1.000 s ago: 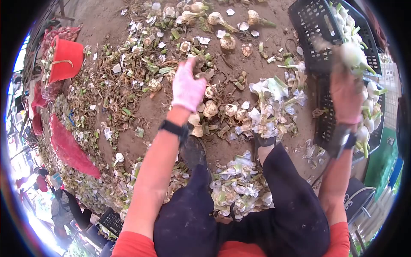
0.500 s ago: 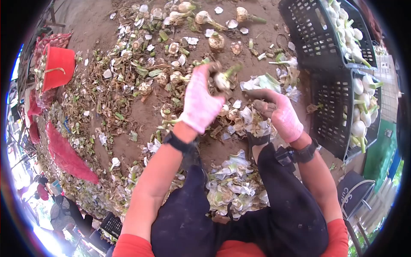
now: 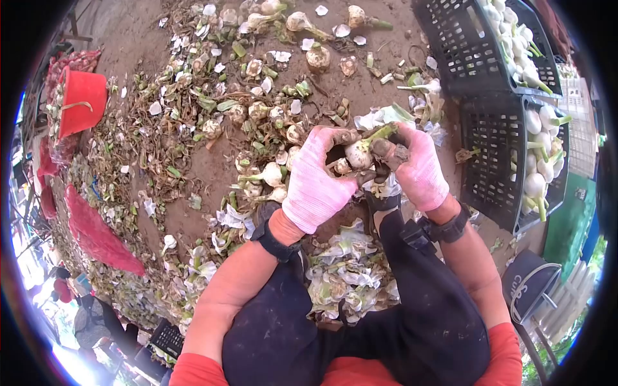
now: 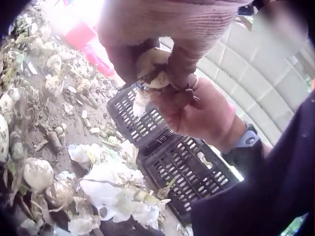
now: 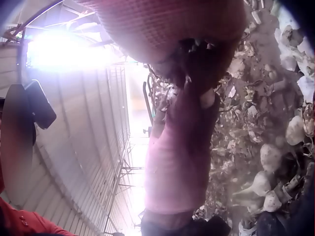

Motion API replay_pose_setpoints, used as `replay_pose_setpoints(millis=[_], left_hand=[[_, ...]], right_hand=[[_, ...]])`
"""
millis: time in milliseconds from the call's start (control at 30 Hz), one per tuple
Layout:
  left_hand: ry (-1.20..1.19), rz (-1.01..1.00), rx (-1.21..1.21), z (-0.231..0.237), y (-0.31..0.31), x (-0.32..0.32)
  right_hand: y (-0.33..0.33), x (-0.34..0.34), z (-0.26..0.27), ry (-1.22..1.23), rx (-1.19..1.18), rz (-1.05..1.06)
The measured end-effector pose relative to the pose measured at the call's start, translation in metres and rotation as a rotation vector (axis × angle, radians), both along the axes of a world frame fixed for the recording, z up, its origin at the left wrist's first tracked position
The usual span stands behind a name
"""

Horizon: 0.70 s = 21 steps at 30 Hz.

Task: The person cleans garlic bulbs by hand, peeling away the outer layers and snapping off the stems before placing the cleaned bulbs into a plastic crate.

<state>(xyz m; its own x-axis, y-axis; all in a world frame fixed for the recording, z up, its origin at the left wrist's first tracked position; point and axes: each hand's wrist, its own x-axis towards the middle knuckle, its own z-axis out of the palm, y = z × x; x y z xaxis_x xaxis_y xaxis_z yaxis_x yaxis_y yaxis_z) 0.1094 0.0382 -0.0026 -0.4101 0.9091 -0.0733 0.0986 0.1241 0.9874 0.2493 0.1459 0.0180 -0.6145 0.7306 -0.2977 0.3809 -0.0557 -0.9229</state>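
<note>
The grip of the left hand (image 3: 318,183) pinches one garlic bulb (image 3: 358,155) between thumb and fingers; the right hand (image 3: 421,168) holds its right side with curled fingers. The bulb is above the ground (image 3: 145,19), its long axis slanting, so the stem (image 3: 383,132) points forward-right and lies nearer the right hand. Toward the ground's right edge are black crates (image 3: 490,157) with white bulbs (image 3: 547,168).
</note>
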Motion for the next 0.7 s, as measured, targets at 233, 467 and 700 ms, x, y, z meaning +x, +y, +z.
replay_pose_setpoints(millis=[233, 467, 700], left_hand=[[-0.839, -0.105, -0.167, -0.001, -0.006, -0.016], [-1.135, -0.072, -0.102, -0.011, -0.017, -0.008], [-0.562, -0.070, -0.196, -0.006, -0.012, -0.007]], right_hand=[[-0.003, 0.006, 0.014, 0.009, -0.181, -0.018], [-0.008, 0.008, 0.011, -0.009, -0.115, -0.023], [0.001, 0.011, 0.002, -0.099, 0.207, 0.080]])
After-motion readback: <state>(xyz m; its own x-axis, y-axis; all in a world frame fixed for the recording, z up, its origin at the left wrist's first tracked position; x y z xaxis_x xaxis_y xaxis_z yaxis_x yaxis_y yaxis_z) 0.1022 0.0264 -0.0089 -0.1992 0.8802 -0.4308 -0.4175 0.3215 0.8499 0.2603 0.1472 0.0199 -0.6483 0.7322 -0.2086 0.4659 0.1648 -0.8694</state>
